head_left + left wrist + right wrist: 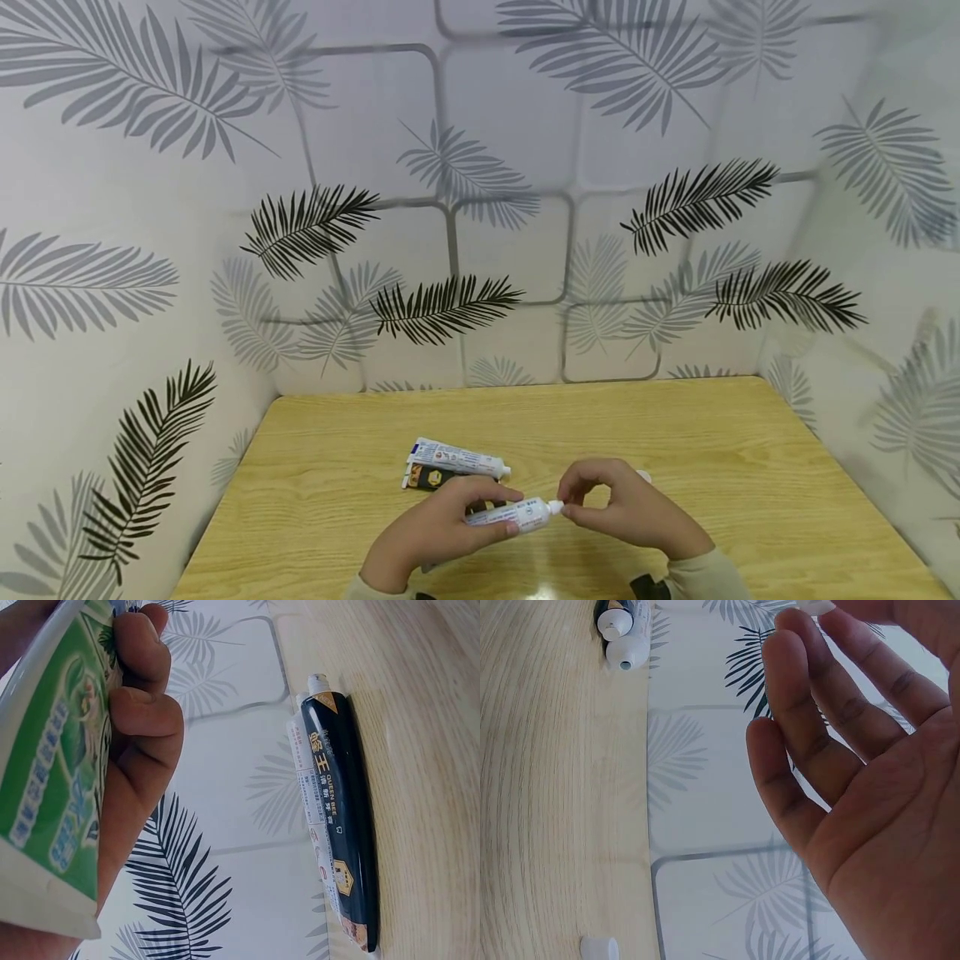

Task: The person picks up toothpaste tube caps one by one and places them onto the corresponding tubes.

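My left hand (448, 523) grips a toothpaste tube (529, 515) that points to the right; its green printed side (71, 750) fills the edge of the left wrist view. At the tube's tip, the thumb and fingers of my right hand (626, 505) pinch a small white cap (815, 606). Behind the left hand lie two more tubes side by side. One is a white toothpaste tube (457, 458) with a bare nozzle; the other is a black toothpaste tube (341, 810), partly hidden by the left hand in the head view.
A loose white cap (600, 949) stands on the wooden table (712, 450), just behind the right hand. Leaf-patterned wall covering (510, 250) rises at the table's back edge and along both sides.
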`<action>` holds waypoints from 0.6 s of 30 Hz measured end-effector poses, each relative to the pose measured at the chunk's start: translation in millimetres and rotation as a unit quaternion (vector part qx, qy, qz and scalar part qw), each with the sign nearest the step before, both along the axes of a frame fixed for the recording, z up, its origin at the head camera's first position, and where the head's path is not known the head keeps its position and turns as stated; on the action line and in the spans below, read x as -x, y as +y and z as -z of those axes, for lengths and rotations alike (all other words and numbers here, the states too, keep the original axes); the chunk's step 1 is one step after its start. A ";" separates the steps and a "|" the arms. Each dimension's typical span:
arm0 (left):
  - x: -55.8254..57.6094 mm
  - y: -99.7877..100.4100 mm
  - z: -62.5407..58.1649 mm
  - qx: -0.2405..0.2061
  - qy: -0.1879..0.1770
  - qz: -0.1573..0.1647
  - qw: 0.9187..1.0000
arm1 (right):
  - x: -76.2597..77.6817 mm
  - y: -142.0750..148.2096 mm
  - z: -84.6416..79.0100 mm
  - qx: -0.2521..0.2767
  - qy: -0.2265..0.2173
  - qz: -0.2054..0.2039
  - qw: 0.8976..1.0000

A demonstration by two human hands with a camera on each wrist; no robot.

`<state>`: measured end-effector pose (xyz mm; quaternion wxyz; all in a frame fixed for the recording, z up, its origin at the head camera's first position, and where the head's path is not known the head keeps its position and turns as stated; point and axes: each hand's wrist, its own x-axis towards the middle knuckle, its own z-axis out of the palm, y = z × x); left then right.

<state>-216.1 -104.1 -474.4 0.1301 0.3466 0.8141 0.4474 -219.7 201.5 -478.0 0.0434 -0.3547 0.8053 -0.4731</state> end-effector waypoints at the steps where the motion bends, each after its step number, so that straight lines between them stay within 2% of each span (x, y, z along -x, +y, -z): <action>1: 0.3 0.1 0.2 0.000 0.000 0.001 1.000 | 0.1 0.1 -0.2 -0.003 -0.005 0.001 1.000; 18: 0.5 1.2 0.0 -0.006 -0.005 0.003 1.000 | 1.7 3.8 -3.0 -0.023 -0.040 -0.003 0.999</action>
